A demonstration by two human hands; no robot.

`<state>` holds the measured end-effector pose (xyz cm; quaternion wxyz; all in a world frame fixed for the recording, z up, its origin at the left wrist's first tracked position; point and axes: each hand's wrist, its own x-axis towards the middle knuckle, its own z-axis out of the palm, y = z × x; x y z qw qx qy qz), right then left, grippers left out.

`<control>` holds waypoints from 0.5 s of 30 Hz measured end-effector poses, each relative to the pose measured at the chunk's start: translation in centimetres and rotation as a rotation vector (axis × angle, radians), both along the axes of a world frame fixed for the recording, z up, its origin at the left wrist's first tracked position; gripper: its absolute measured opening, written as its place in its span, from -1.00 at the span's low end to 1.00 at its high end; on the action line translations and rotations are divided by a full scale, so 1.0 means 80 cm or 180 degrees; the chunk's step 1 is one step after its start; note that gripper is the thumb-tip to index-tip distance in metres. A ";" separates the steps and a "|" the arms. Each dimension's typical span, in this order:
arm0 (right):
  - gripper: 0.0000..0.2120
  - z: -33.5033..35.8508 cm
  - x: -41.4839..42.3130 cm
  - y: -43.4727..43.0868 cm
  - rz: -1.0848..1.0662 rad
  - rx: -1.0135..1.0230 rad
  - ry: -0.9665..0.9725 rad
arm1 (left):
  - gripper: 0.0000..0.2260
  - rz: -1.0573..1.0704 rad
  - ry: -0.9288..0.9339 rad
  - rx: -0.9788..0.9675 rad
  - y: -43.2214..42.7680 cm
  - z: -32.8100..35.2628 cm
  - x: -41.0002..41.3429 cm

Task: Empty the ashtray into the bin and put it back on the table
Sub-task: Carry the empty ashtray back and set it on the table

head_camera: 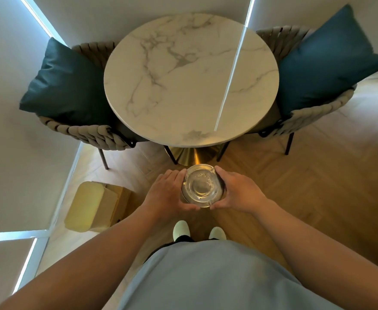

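Okay, left to right: gold bin [94,205] on the floor, well left of the left hand [168,193]. Left hand's fingers [176,175] curl around the left rim of the glass ashtray [202,186]; right hand [237,191] wraps the right rim, thumbs meeting at the near edge. Ashtray held upright in the air between both hands (grey specks inside), short of the marble table [190,79] beyond the fingertips. Teal cushions [65,86] on both chairs.

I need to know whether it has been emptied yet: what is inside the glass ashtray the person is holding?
Inside the ashtray, held between the left hand and right hand, a few grey specks of ash cling near the far rim; no butts show. The hands cover its side edges.
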<state>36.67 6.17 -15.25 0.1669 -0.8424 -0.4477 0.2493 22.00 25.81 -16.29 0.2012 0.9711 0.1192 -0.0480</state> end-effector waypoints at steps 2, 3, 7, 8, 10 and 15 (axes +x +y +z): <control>0.02 0.001 -0.001 0.015 -0.0064 -0.0038 0.0000 | 0.01 -0.0055 -0.0033 -0.0044 0.016 0.002 0.003; 0.03 0.000 0.001 0.024 -0.0093 -0.0059 0.0002 | 0.00 -0.0094 -0.0066 -0.0047 0.025 0.003 0.005; -0.01 -0.002 0.006 0.056 -0.0210 0.0007 -0.0013 | -0.02 -0.0175 -0.0090 -0.0020 0.063 0.005 0.021; 0.03 -0.002 0.010 0.064 -0.0233 0.0002 -0.0025 | -0.02 -0.0260 -0.0057 0.0015 0.075 0.005 0.028; 0.12 0.000 0.021 0.080 -0.0290 -0.0045 -0.0033 | -0.04 -0.0393 -0.0053 0.0072 0.097 0.007 0.044; 0.02 0.013 0.065 0.117 -0.0381 -0.0034 -0.0091 | -0.07 -0.0476 -0.0043 0.0148 0.135 0.015 0.094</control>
